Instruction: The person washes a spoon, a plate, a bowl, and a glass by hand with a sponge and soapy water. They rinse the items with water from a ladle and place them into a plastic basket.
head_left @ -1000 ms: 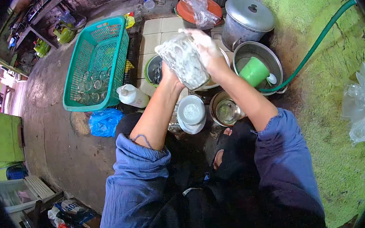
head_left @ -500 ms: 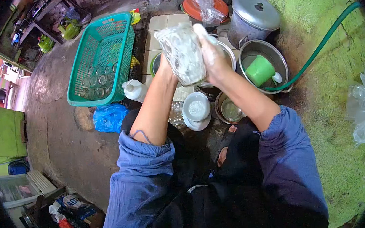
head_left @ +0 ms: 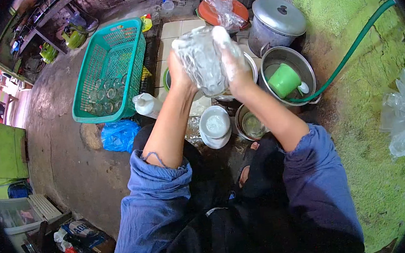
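Observation:
Between my two hands, raised in front of me, is a clear container (head_left: 202,64) covered in white suds. My left hand (head_left: 179,73) wraps round its left side. My right hand (head_left: 233,63), with foam on its fingers, presses on its right side. Below the hands stand stacked white bowls (head_left: 215,123) with something foamy or wet in the top one. A white bottle (head_left: 146,105) is near my left forearm. Behind the hands, a round basin (head_left: 254,69) is mostly hidden.
On the left, a teal basket (head_left: 79,101) holds several glasses, with a blue plastic bag (head_left: 119,135) beside it. At right are a metal pot (head_left: 307,64) with a green dipper (head_left: 284,80), a lidded pot (head_left: 276,28), a green hose (head_left: 350,57) and an orange lid (head_left: 209,11).
The soapy container has turned and tilted between my hands, and my right hand's fingers have shifted on it. The whole view has moved slightly.

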`<state>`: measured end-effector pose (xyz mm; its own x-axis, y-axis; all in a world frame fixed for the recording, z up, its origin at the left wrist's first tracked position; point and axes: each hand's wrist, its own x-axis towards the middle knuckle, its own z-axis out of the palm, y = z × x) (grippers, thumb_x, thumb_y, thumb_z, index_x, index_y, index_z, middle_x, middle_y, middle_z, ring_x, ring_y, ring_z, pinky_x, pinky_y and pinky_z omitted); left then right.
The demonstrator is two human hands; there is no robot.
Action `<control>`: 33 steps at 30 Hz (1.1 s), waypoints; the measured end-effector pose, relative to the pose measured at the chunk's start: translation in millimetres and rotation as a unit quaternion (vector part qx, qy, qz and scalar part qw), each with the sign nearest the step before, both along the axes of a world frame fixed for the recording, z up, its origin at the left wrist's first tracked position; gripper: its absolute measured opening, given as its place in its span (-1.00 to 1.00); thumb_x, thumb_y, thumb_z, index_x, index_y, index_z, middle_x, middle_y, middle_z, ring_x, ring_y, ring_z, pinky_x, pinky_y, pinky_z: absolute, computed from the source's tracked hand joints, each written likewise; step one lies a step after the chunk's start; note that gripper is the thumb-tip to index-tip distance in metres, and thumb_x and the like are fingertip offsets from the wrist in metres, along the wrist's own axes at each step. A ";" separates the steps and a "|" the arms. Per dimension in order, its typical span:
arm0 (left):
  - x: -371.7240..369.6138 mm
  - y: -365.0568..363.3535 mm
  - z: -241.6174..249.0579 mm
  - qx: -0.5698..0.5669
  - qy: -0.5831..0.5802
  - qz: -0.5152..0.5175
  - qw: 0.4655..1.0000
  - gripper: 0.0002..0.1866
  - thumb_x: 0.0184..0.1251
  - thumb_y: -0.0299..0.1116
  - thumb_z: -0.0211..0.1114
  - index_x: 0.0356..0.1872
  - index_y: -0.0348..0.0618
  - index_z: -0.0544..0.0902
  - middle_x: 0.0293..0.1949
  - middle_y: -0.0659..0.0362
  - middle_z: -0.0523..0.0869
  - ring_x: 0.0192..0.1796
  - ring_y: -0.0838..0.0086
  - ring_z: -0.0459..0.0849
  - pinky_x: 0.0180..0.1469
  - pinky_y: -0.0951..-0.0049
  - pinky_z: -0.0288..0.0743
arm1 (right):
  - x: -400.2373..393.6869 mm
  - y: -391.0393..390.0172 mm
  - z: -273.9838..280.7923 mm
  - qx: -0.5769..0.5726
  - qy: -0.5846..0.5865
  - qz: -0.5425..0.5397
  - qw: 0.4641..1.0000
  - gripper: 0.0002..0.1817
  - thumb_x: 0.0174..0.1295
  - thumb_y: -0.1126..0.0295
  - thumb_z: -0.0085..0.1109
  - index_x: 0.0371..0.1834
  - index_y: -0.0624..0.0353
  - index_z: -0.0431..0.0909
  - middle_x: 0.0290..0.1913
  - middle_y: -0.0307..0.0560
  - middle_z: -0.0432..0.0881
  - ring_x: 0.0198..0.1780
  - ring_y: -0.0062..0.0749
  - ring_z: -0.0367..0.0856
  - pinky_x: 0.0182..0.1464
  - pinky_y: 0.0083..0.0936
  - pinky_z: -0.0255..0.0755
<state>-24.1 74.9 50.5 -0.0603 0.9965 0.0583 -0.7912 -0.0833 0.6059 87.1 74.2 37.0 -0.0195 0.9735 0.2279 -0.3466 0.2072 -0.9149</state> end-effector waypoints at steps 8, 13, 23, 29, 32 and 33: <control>9.4 -14.4 11.4 0.044 0.287 0.360 0.886 -0.59 0.44 -0.22 0.06 -0.67 -0.08 0.38 -0.63 0.38 0.40 -0.59 0.68 0.30 -0.55 0.53 0.12 | 6.4 -6.0 -29.8 -0.325 0.168 0.162 0.917 -0.59 0.39 0.05 -0.12 0.12 0.03 0.47 0.08 -0.15 0.57 0.08 -0.36 0.53 0.08 -0.27 0.45; 22.7 -18.4 14.4 0.207 0.393 0.433 0.785 -0.48 0.48 -0.20 0.05 -0.74 -0.09 0.18 -0.69 0.44 0.21 -0.57 0.76 0.08 -0.56 0.55 -0.08 | 21.0 0.5 -36.1 -0.277 0.132 0.186 0.934 -0.63 0.37 0.08 -0.13 0.08 0.01 0.49 0.09 -0.23 0.57 0.04 -0.43 0.57 -0.09 -0.36 0.53; 10.7 -11.3 10.7 -0.034 0.258 0.152 0.953 -0.77 0.37 -0.25 0.16 -0.37 -0.19 0.61 -0.32 0.25 0.60 -0.28 0.62 0.51 -0.22 0.57 0.36 | 18.1 2.8 -4.9 -0.146 0.137 0.026 0.980 -0.48 0.33 0.04 -0.05 0.24 0.13 0.30 0.12 -0.06 0.48 0.08 -0.26 0.50 0.14 -0.28 0.38; -6.3 -13.2 10.3 -0.093 0.021 -0.013 0.995 -0.72 0.43 -0.15 -0.03 -0.35 -0.09 0.54 -0.37 0.20 0.64 -0.19 0.39 0.61 0.03 0.30 0.44 | 14.5 3.2 8.3 0.221 -0.288 -0.164 0.917 -0.24 -0.03 0.17 0.38 0.18 0.29 0.21 0.03 0.10 0.43 0.07 -0.18 0.44 0.17 -0.25 0.30; -9.4 -17.7 11.6 0.014 -0.029 -0.124 0.992 -0.68 0.46 -0.11 -0.11 -0.36 -0.07 0.50 -0.33 0.21 0.61 -0.12 0.35 0.58 0.07 0.24 0.41 | 30.4 15.9 14.2 0.143 -0.232 -0.031 0.962 -0.22 -0.01 0.18 0.41 0.23 0.27 0.22 0.07 0.04 0.47 0.09 -0.28 0.48 0.16 -0.29 0.35; -2.5 -19.2 15.4 0.014 -0.029 -0.126 0.992 -0.68 0.46 -0.11 -0.11 -0.36 -0.07 0.50 -0.33 0.21 0.61 -0.12 0.35 0.58 0.07 0.24 0.41 | 36.1 15.5 22.1 0.049 -0.112 0.075 0.990 -0.23 0.03 0.19 0.40 0.25 0.25 0.22 0.10 0.00 0.48 0.11 -0.33 0.48 0.17 -0.32 0.36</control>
<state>-26.6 55.7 65.8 0.1866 0.9784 0.0891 -0.8222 0.1059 0.5593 123.2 89.6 59.1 -0.2229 0.9293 0.2946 -0.1710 0.2602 -0.9503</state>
